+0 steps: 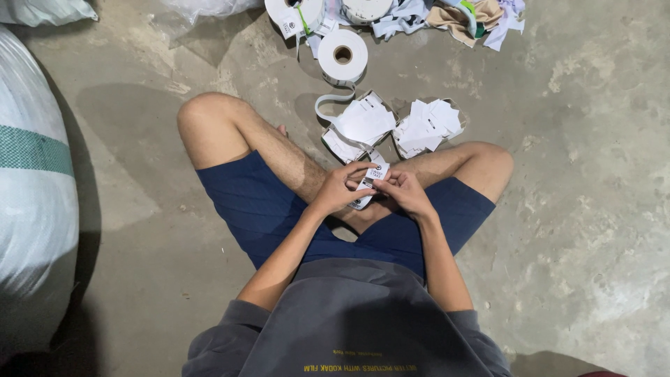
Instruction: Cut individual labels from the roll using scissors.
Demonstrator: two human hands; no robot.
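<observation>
At frame centre, the left hand (340, 188) and right hand (403, 191) meet over the lap, both pinching one small white label (375, 172). It sits between the fingertips, long axis tilted towards the label piles (391, 126) on the floor (579, 139) above.

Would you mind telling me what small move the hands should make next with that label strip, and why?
Probably separate the end label and drop it on a cut-label pile. Both the left hand and right hand pinch it over the lap, the strip trails back to the roll, and loose labels already lie heaped ahead.
</observation>
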